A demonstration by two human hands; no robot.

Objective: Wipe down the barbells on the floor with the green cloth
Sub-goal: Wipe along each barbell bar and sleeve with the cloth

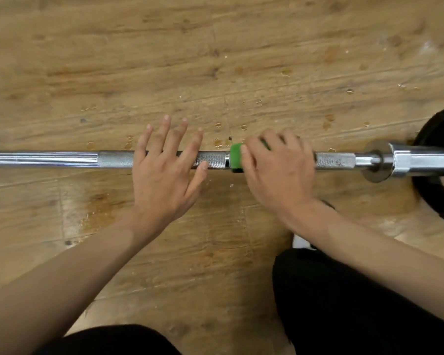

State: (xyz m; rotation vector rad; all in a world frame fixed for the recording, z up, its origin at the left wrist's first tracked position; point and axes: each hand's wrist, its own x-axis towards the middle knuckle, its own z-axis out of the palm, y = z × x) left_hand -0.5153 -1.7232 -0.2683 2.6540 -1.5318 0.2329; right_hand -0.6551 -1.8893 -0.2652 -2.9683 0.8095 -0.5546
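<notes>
A chrome barbell point(62, 159) lies across the wooden floor from left to right, with knurled grey sections near the middle. My left hand point(164, 172) rests flat over the knurled part, fingers straight and spread. Just to its right, my right hand point(280, 170) grips the green cloth point(236, 157), which is wrapped round the bar; most of the cloth is hidden under the hand. The bar's collar and sleeve point(405, 161) lie at the far right.
A black weight plate point(441, 160) sits on the sleeve at the right edge. The wooden floor point(215, 60) shows small wet spots and stains around the bar. My knees in black trousers point(344, 303) fill the bottom of the view.
</notes>
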